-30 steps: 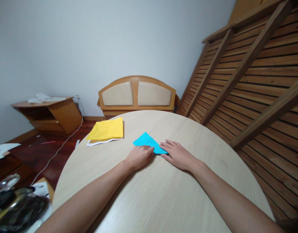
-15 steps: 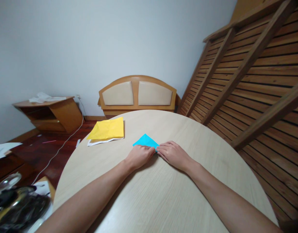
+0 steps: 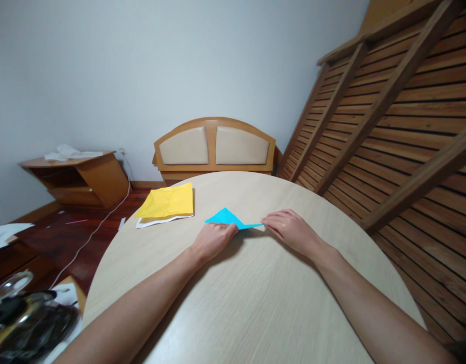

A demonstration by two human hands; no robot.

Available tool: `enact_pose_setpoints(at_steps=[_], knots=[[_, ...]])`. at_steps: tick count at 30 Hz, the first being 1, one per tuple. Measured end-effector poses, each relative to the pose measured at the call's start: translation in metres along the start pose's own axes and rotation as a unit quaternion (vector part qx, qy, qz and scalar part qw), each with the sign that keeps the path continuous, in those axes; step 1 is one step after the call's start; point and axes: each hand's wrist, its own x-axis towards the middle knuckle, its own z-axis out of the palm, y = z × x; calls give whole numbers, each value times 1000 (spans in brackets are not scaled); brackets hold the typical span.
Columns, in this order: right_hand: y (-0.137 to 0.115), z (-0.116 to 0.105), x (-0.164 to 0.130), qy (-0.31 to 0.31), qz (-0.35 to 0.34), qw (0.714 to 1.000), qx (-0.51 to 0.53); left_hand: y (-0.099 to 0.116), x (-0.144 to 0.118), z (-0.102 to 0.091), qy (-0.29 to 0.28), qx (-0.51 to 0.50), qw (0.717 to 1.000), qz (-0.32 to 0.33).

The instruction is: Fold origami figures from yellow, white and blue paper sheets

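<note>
Blue paper, folded to a flat triangular piece (image 3: 227, 218), lies on the round pale wood-grain table (image 3: 255, 303) at its middle, slightly toward the far side. The left hand (image 3: 213, 238) rests on the near-left part of the piece, fingers curled down and pressing it to the tabletop. The right hand (image 3: 291, 228) is at the piece's right-hand point, fingers drawn close together with the tips touching that thin corner; whether the corner is pinched or merely pressed flat cannot be told from this view. The step in hand reads as creasing or drawing out the right corner. Done well, in my judgement, it requires the left hand to anchor the body of the piece firmly so that it does not slide, while the right fingertips run along the edge with even pressure, keeping the layers aligned at the point. To the far left on the table lies a yellow sheet (image 3: 167, 201) on top of a white sheet (image 3: 157, 222), well apart from both hands. No container stands on the table; at the near-left edge of view dark glossy objects (image 3: 24, 318) are visible, their contents not discernible.
</note>
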Motion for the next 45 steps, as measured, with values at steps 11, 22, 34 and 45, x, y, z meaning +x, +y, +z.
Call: enact_pose_setpoints(at_steps=[11,22,34,45], knots=[[-44,13,11,-5,-74,997,15,24,0,-6,24,12,996,85],[-4,9,1,2,-33,997,65,8,-2,-8,61,-8,994,88],[12,27,-5,-7,-34,984,173,8,-5,-16,5,-103,987,122],[5,31,-10,-59,53,983,164,10,-5,-15,-31,-125,986,104]])
